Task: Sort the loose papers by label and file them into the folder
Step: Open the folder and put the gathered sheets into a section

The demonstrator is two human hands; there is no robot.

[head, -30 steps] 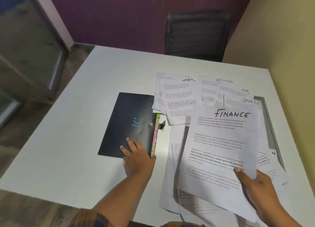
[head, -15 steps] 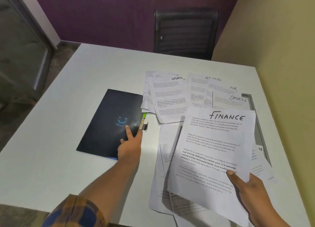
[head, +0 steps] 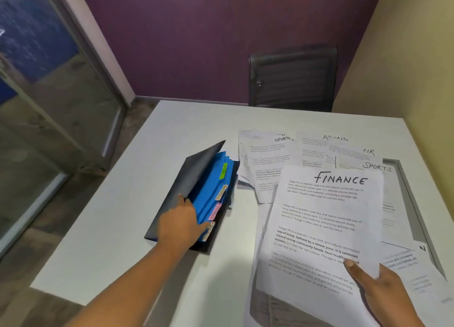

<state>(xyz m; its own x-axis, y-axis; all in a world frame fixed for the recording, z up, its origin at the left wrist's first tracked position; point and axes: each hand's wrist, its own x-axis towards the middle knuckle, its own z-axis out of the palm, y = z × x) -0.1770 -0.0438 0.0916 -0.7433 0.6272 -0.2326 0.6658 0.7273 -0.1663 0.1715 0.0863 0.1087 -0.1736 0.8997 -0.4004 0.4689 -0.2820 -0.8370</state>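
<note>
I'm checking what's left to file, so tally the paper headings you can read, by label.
SPORTS sheets: 2
ADMIN sheet: 1
HR sheet: 1
FINANCE sheet: 1
Total: 5, leaving out sheets whose headings are cut off or covered.

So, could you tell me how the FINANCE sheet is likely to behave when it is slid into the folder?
Probably floppy: the FINANCE sheet, pinched near its lower edge by the right hand, curves slightly. It looks thin and light. It could buckle against the blue dividers unless the left hand holds the folder wide open.
</note>
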